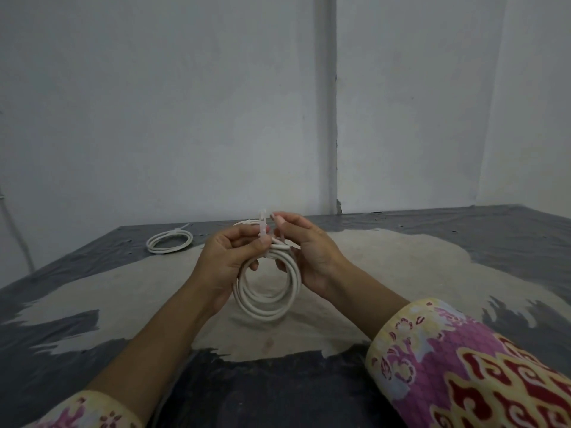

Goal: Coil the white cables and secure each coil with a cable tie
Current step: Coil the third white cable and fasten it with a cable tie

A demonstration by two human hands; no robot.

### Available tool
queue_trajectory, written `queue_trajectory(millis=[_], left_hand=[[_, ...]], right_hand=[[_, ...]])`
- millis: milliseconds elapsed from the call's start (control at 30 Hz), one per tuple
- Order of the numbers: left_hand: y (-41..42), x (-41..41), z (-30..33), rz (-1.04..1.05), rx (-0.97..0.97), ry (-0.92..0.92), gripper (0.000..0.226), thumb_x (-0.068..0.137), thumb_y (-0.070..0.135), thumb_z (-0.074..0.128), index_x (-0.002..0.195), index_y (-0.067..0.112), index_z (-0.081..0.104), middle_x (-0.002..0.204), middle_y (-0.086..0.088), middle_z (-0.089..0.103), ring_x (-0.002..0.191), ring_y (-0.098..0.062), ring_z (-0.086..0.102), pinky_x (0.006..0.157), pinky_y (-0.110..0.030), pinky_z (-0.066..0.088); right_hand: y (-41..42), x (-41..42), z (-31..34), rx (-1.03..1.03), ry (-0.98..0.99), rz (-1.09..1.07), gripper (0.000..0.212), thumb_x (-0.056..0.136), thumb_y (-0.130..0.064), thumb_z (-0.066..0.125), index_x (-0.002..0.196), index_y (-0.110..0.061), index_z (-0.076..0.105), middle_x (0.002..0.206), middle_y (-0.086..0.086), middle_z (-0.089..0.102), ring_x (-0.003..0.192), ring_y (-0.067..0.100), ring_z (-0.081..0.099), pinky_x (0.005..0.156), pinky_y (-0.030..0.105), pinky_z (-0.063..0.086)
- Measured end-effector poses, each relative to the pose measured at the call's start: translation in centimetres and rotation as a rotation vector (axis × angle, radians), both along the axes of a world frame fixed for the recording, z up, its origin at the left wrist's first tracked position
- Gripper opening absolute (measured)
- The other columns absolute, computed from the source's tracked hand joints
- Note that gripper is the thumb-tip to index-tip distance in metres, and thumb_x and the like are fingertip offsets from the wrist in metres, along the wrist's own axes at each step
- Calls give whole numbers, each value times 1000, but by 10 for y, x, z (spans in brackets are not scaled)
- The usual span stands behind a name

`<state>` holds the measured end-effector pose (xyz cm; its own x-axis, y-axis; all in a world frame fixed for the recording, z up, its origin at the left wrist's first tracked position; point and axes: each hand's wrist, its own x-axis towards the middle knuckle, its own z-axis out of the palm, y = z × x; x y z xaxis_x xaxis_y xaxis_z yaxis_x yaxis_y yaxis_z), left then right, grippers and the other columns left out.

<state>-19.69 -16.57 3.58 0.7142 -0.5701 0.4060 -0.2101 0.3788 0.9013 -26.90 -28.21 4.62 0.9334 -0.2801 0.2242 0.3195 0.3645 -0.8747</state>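
Observation:
A white cable coil (266,301) hangs upright between both hands above the table. My left hand (230,257) grips the coil's top left and pinches a translucent white cable tie (263,225) that stands up from the coil. My right hand (304,251) holds the coil's top right, its fingertips pinching the tie's other end. A second white coil (169,241), bound with a tie, lies flat on the table at the far left. Part of another white cable (244,223) shows behind my fingers.
The table (432,273) is covered in worn dark sheeting with a large pale patch in the middle. A white wall stands close behind it. A thin white cord (18,239) runs down the wall at the far left.

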Motion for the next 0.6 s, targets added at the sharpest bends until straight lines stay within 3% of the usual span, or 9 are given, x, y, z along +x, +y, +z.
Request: queue_trajectory(millis=[67, 133, 200, 333, 500, 600], left_hand=[[3, 1, 2, -101, 12, 54, 14, 61, 13, 74, 74, 8, 70, 62, 2, 71, 46, -3, 56, 39, -14, 42], [7, 2, 3, -222, 33, 104, 36, 40, 29, 88, 69, 12, 74, 62, 1, 70, 45, -3, 57, 38, -12, 41], [11, 5, 2, -318, 18, 192, 47, 28, 33, 93, 66, 12, 75, 59, 1, 67, 42, -4, 55, 36, -11, 40], [12, 6, -1, -400, -59, 362, 43, 26, 28, 94, 59, 12, 71, 53, 1, 63, 41, -5, 52, 43, -13, 45], [10, 5, -3, -383, -188, 525, 45, 18, 12, 93, 56, 5, 69, 53, -5, 64, 48, -13, 63, 52, -24, 56], [11, 12, -4, -387, -134, 487, 43, 22, 21, 94, 57, 11, 70, 55, 1, 63, 48, -5, 53, 60, -17, 49]], right_hand=[[-1, 0, 0, -40, -3, 20, 11, 89, -10, 56, 83, -14, 64, 58, -4, 65, 49, 9, 59, 45, 18, 48], [-1, 0, -1, -103, -3, 56, 12, 88, -10, 57, 81, -15, 66, 64, -3, 66, 57, 9, 60, 54, 20, 51], [-1, 0, -1, -140, -5, 83, 15, 88, -9, 57, 78, -15, 66, 64, -3, 65, 56, 8, 56, 55, 18, 49], [3, 1, 0, -105, -30, 96, 12, 87, -7, 58, 79, -13, 65, 68, 0, 64, 55, 8, 54, 52, 16, 44], [6, 2, 0, -52, -12, 87, 12, 88, -5, 57, 78, -10, 62, 67, 3, 62, 49, 6, 56, 46, 14, 45], [6, 5, -1, -16, 1, 80, 14, 87, -3, 56, 76, -11, 59, 76, 7, 60, 54, 9, 55, 45, 13, 45]])
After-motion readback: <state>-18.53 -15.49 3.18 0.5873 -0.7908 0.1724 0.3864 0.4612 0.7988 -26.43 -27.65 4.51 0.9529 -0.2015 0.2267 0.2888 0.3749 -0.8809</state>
